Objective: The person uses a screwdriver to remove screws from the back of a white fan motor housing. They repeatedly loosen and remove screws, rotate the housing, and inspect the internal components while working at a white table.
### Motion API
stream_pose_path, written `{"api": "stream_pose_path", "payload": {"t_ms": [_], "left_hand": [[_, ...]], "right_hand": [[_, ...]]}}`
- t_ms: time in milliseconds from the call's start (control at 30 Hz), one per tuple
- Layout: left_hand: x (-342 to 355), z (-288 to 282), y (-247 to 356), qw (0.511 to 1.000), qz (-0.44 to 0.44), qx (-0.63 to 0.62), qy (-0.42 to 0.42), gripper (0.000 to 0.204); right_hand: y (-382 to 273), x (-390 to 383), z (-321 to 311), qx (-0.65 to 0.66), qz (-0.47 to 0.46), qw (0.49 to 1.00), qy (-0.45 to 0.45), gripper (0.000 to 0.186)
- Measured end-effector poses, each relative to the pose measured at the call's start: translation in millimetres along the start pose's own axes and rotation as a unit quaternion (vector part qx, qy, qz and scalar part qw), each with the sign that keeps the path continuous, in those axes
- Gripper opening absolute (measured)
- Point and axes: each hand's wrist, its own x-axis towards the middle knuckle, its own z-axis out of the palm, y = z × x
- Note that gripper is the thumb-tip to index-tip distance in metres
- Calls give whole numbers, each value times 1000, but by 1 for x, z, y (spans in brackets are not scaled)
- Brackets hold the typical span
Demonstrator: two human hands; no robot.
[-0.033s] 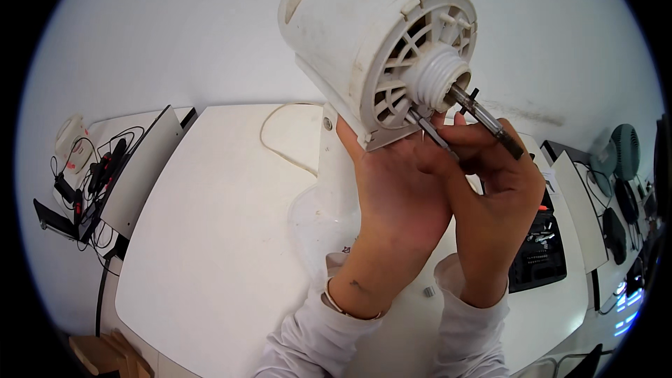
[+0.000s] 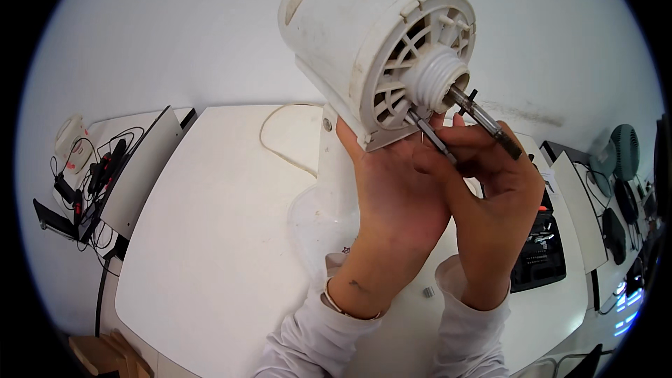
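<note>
The white fan-motor housing (image 2: 336, 35) is in the top centre of the frame, held up off the bench (image 2: 203, 238), its grille and threaded collar (image 2: 432, 78) turned to the right, presumably so that the front stays in view and within reach. The left hand (image 2: 402, 192) cups it from below, palm up; its grip is around the lower part, mostly hidden, and seems to steady the weight. The right hand (image 2: 500, 178) has its grip narrowed, thumb and fingertips pinching the slim metal rod (image 2: 432, 134) at the grille's lower edge; such a hold suits fine control. The thicker metal shaft (image 2: 486, 120) sticks out of the collar just above those fingers. Below the housing a white column (image 2: 338, 161) stands partly behind the left hand; whether they are joined cannot be told. The black tool case (image 2: 539, 266), right of the hands, sits conveniently near.
</note>
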Motion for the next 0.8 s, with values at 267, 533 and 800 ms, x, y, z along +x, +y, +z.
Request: {"api": "stream_pose_path", "payload": {"t_ms": [267, 533, 800], "left_hand": [[4, -6, -2, 995, -1, -13, -102, 54], [1, -6, -1, 997, 7, -37, -63, 41], [2, -5, 2, 999, 1, -12, -37, 38]], "right_hand": [[5, 1, 5, -79, -40, 994, 64, 13], [10, 2, 7, -198, -93, 975, 45, 11], [18, 8, 13, -89, -124, 981, 117, 13]]}}
